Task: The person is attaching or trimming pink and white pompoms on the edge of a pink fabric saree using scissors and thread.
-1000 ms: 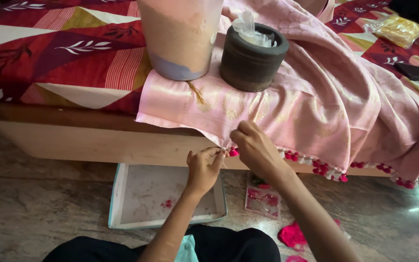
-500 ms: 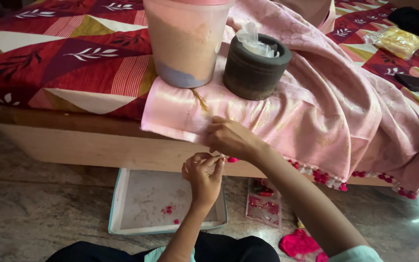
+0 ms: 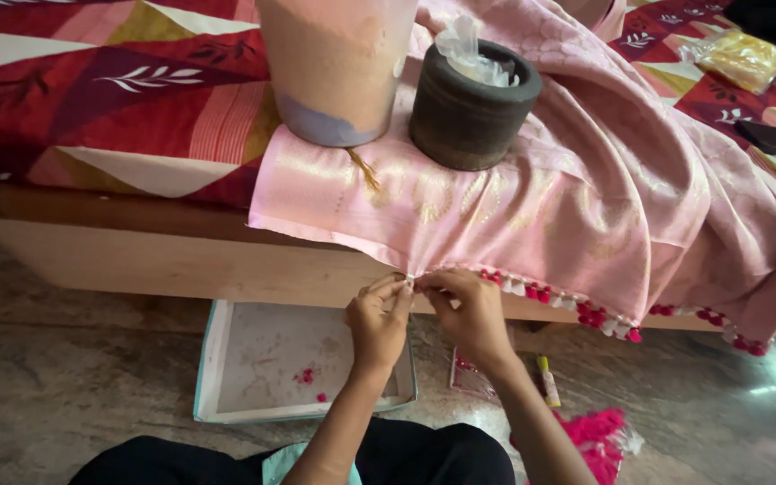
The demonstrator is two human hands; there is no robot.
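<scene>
Pink cloth (image 3: 532, 207) hung over the bed edge (image 3: 181, 260), weighted by two pots. Left hand (image 3: 377, 321) and right hand (image 3: 469, 310) both pinched its hem, apparently fixing a tassel; next tassel needs equally fine fingertip grip.

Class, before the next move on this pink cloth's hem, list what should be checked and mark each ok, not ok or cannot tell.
1. Left hand pinches the hem: ok.
2. Right hand meets it at the same spot: ok.
3. Cloth pinned by the dark pot and the tall jar: ok.
4. Tassels already along the edge to the right: ok.
5. Tray on the floor below the hands: ok.
6. Thread or needle between fingers: cannot tell.
</scene>
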